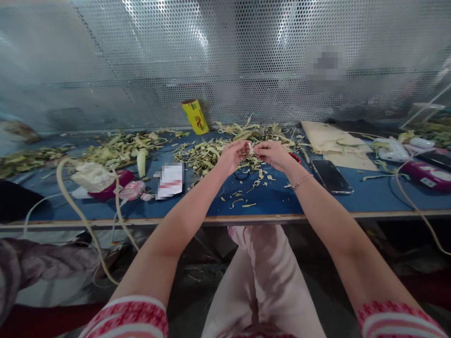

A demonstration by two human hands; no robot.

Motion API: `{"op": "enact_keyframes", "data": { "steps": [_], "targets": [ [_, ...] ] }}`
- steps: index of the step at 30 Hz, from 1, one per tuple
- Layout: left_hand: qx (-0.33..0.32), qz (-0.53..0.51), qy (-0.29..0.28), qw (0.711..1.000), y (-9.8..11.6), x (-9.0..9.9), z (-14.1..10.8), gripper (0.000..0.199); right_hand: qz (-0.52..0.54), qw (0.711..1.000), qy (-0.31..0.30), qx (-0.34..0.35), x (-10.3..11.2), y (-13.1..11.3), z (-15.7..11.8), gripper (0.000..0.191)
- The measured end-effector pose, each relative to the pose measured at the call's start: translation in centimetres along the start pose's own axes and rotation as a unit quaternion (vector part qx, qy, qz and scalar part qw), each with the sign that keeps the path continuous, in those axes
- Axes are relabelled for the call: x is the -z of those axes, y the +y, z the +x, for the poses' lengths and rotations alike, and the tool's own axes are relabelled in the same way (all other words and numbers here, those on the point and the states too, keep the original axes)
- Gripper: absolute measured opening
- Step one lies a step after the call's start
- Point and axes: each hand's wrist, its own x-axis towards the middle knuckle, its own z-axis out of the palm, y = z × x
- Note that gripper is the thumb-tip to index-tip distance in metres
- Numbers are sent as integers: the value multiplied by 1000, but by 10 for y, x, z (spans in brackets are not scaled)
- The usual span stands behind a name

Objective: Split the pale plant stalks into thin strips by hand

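red-white patterned sleeves (136, 319) | pale trousers (271, 277) | thin right-wrist bracelet (302, 180)

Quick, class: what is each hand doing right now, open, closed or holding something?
Left hand: closed, fingertips pinching a small pale piece.
Right hand: closed, fingertips pinched at the same piece.

Desk (278, 203), mid-frame: surfaced in blue. Plant scraps (201, 158), centre: coloured pale green and yellowish. Cylinder (196, 118), upper centre: coloured yellow, marked in red. Perforated panel (225, 56), top: finished in grey, dotted dark. Phone (331, 176), right: faced in black. Sleeves (131, 318), lower corners: banded in red and white. Trousers (278, 277), lower centre: tinted pale pink.
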Motion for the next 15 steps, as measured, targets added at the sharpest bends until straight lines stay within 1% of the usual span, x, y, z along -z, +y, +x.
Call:
{"op": "enact_keyframes", "data": {
  "steps": [3,6,10,15],
  "targets": [
    [-8,8,1,1000,1,-1,-1,21,2,1000,-9,1,2,1,1,13],
    [-17,20,7,1000,-1,-1,0,26,-3,1000,-20,4,3,3,3,15],
    [-10,40,13,999,-4,0,2,32,-1,1000,-27,4,3,5,4,20],
    [-17,62,2,998,-3,-1,1,32,-3,1000,-25,5,3,6,5,24]
  ]
}}
